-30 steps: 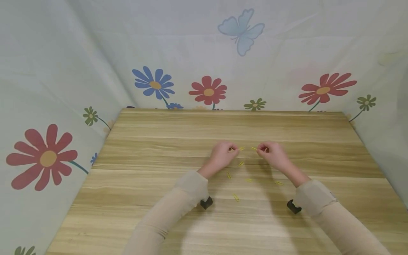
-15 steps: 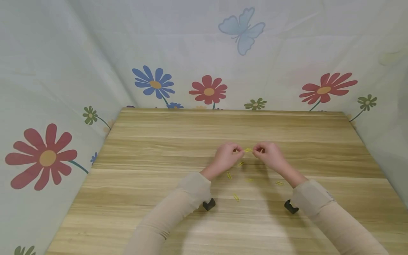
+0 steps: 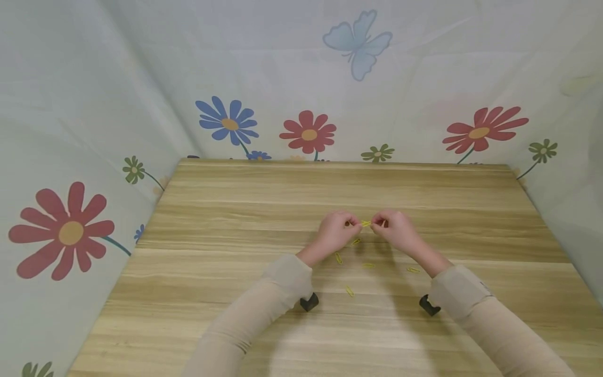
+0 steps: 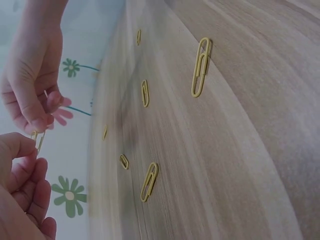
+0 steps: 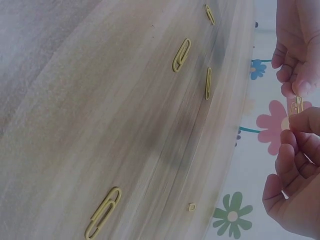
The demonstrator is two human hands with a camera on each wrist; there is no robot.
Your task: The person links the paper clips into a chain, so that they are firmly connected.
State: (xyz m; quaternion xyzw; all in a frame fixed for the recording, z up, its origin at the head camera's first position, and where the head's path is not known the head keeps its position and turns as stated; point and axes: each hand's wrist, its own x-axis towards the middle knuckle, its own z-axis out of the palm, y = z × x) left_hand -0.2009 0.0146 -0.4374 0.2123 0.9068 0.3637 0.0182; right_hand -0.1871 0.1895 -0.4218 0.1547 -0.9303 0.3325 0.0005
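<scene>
Above the table, my left hand [image 3: 333,231] and right hand [image 3: 397,230] face each other, fingertips close together. Each pinches a yellow paper clip between thumb and fingers. In the head view the two paper clips [image 3: 366,223] cross or overlap in the small gap between the hands. Up close in the right wrist view, the held paper clips [image 5: 298,106] touch or overlap; whether one is hooked through the other I cannot tell. Fingertips hide their ends. Below the hands, several loose yellow paper clips lie scattered, one [image 3: 356,242] just under the left hand.
Loose paper clips lie nearer the body, including one [image 3: 349,291] between the forearms and another [image 3: 413,270] by the right wrist. The wooden table [image 3: 226,209] ends at a flower-printed cloth [image 3: 264,63]. Black mounts [image 3: 309,302] hang below both wrists.
A second ago the hands were apart, each with a paper clip. They have since come together, and the clips now meet and cross. The loose clips have stayed put.
</scene>
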